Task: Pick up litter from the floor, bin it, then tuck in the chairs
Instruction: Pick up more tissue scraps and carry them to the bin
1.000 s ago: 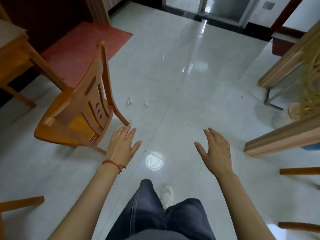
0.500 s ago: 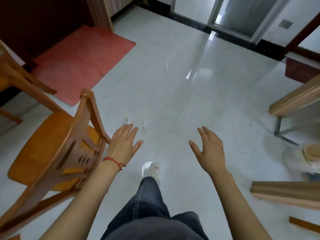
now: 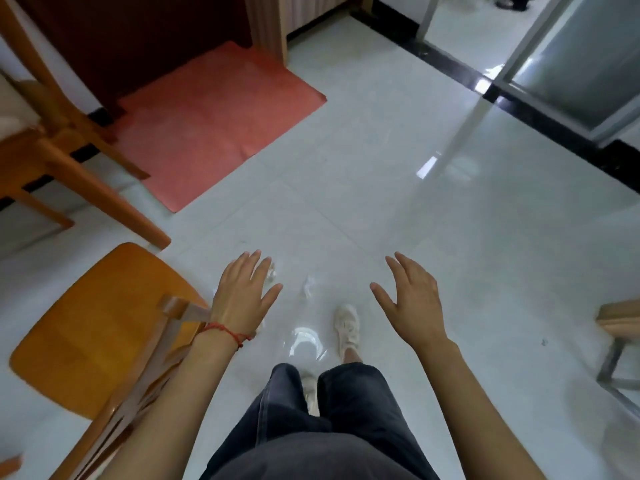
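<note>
Left hand [image 3: 242,292]: fingers straight, holding nothing, above the litter.
Right hand [image 3: 410,299]: fingers spread, holding nothing, right of the litter.
Litter [image 3: 308,289]: on floor, right of chair [image 3: 100,327].

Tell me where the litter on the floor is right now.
In the head view, two small scraps lie on the white floor at centre: one between the hands, ahead of the shoe, one by the left hand's fingertips.
</note>
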A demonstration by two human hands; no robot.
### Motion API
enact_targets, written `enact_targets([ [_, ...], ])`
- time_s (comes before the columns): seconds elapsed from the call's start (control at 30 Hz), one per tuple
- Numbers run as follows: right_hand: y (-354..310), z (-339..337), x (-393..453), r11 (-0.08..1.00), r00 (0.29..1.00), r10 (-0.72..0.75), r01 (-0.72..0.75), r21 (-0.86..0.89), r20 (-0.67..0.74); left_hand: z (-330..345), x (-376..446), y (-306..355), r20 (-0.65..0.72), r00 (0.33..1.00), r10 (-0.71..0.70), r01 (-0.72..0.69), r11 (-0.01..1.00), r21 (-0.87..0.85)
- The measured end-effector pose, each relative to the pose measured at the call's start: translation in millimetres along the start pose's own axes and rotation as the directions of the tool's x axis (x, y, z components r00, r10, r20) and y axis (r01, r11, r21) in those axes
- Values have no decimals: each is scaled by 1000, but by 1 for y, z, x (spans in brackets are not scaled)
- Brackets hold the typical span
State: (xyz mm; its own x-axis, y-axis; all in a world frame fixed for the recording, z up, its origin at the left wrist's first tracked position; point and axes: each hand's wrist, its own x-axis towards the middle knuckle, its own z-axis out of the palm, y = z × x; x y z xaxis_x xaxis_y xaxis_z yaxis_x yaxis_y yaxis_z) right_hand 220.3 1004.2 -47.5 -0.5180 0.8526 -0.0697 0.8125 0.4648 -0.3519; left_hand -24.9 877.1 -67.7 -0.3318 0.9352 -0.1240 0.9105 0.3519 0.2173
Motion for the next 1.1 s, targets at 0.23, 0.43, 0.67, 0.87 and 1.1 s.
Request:
enact_targets([
  [0.23,4,15,131,973,958,-228,231,4,176,11,49,-14,-16,960,-279,279,960,-24],
  [0.43,3,37,220,917,875,-389,398,29,289,28,85,-16,0,880,-476,473,875,-98],
  [0.67,8,100,270,911,819,-399,403,81,412,67,123,-23,32,844,-536,535,834,-135],
  [0.87,19,189,291,924,789,-362,373,82,496,142,149,-48,70,835,-546,549,814,-190],
  [1.1,42,325,306,931,760,-331,358,65,559,260,167,-94,140,819,-556,573,788,-224],
])
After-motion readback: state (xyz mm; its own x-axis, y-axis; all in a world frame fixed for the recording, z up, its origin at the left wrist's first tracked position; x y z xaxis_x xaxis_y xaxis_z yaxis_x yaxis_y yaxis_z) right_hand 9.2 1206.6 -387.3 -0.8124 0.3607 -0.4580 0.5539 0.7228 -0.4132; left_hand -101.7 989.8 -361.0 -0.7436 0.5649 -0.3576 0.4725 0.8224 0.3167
